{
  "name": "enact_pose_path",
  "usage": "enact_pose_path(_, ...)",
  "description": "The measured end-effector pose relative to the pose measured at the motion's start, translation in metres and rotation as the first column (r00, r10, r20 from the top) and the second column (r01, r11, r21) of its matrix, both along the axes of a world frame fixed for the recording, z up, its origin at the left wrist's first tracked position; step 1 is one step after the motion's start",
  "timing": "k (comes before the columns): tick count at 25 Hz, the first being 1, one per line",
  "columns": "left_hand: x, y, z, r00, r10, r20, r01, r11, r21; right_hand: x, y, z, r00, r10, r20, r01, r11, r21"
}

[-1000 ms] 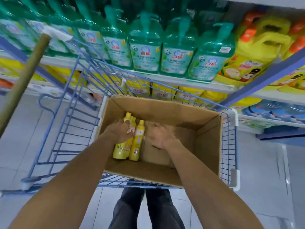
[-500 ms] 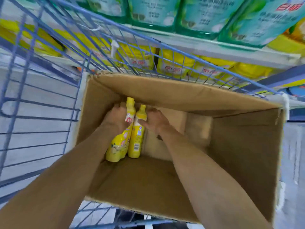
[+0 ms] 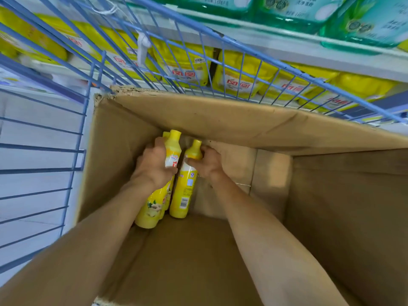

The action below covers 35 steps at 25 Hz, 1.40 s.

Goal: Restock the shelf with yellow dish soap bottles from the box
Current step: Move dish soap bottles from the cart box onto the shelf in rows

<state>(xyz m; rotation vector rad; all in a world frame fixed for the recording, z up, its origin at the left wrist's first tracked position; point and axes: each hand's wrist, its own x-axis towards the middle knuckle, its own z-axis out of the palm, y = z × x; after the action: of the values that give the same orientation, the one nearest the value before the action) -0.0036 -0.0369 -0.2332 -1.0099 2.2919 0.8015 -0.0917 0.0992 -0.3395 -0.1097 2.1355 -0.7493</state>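
Box point(image 3: 220, 120): open-topped, seated in the cart point(image 3: 44, 149); three yellow bottles stand in its corner at 11 o'clock, tops tilted toward 12 o'clock. Left hand point(image 3: 152, 166): fingers curled round the left bottle point(image 3: 172, 151) at its shoulder, clamped on it; a third bottle point(image 3: 166, 135) sits just behind at 10 o'clock, touching it; whether the hand also grips this one cannot be told. Right hand point(image 3: 208, 164): thumb and fingers pinch the right bottle point(image 3: 184, 193) just below its cap; barcode label faces the camera. Left and right bottles stand side by side with a narrow gap between them. Shelf point(image 3: 287, 44): at 12 o'clock beyond the cart; green bottles point(image 3: 364, 21) on it, yellow pouches point(image 3: 238, 82) beneath it.
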Motion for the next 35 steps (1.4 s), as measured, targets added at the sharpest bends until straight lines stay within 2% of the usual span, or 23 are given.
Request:
enact_pose_path(4,0.005,-0.002,-0.002,1.0,0.015,-0.024,-0.014,1.0,0.019,0.002,0.026,0.006,0.976,-0.206,0.068,0.211,0.974,-0.079)
enact_pose_path(6,0.008,-0.003,0.001,0.998,0.034,-0.046,-0.032,0.999,0.036,0.006,0.038,0.017,0.966,-0.249,0.071,0.257,0.955,-0.151)
enact_pose_path(9,0.012,0.0,0.023,0.993,0.031,-0.115,-0.022,0.996,0.086,0.006,0.053,0.054,0.979,-0.201,0.021,0.2,0.943,-0.265)
enact_pose_path(12,0.008,0.008,0.071,0.97,0.018,-0.244,0.017,0.99,0.143,-0.011,0.063,0.116,0.991,-0.129,-0.025,0.113,0.935,-0.337)
enact_pose_path(16,-0.015,0.022,0.168,0.884,0.016,-0.466,0.135,0.948,0.289,-0.052,0.084,0.245,0.996,-0.014,-0.085,-0.023,0.906,-0.422)
enact_pose_path(20,-0.052,0.033,0.276,0.782,0.005,-0.623,0.263,0.904,0.338,-0.081,0.109,0.381,0.979,-0.023,-0.202,-0.082,0.865,-0.496)
enact_pose_path(26,-0.092,0.052,0.421,0.589,-0.014,-0.808,0.358,0.901,0.246,-0.102,0.135,0.548,0.883,-0.127,-0.452,-0.193,0.779,-0.597)
enact_pose_path(30,-0.114,0.068,0.495,0.491,0.029,-0.871,0.417,0.87,0.263,-0.119,0.153,0.622,0.836,-0.204,-0.51,-0.236,0.705,-0.669)
enact_pose_path(35,-0.155,0.084,0.567,0.383,-0.003,-0.924,0.414,0.895,0.168,-0.154,0.173,0.696,0.781,-0.246,-0.574,-0.302,0.655,-0.692)
